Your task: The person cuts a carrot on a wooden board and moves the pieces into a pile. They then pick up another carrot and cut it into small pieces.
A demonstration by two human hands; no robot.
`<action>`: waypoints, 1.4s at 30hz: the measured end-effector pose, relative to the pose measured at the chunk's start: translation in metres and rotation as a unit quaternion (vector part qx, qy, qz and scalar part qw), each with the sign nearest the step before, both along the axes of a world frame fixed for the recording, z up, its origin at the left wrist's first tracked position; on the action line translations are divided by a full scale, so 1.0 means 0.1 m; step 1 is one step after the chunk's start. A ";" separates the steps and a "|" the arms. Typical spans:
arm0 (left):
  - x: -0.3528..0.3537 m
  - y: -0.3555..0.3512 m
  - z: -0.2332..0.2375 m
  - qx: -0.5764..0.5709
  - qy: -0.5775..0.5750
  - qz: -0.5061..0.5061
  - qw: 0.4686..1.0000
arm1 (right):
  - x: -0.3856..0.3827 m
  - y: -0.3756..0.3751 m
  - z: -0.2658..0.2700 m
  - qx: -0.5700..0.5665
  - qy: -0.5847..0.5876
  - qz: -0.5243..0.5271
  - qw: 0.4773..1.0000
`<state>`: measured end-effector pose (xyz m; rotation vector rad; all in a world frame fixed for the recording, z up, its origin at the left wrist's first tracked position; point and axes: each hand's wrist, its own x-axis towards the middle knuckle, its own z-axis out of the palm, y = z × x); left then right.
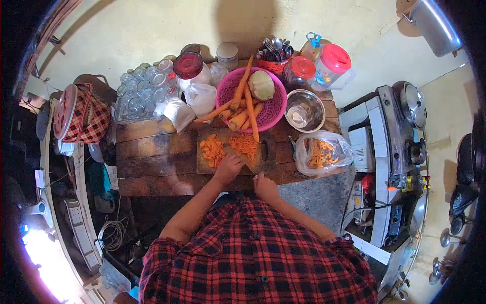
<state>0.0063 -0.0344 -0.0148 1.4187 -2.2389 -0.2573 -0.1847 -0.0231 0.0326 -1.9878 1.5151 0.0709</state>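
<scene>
A wooden cutting board (269, 163) lies near the front edge of the wooden table. On its left part is a pile of sliced carrot (212, 150); right of that lie thin carrot strips (244, 146). My left hand (230, 168) rests on the board just below the carrot pieces, its fingers bent together; what they press on is too small to make out. My right hand (266, 187) is closed round the handle of a knife (248, 161), whose blade points up and left across the board beside the strips.
Behind the board stands a pink basket (281, 109) with whole carrots and a cabbage. A steel bowl (305, 111) and a plastic bag of carrot peelings (323, 153) are at the right. Glasses (144, 90), jars and white bags (178, 114) stand at the back left.
</scene>
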 end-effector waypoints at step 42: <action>0.10 -0.08 -0.01 -0.001 0.012 0.010 1.000 | 0.23 -0.15 -0.11 -0.015 -0.018 -0.003 1.000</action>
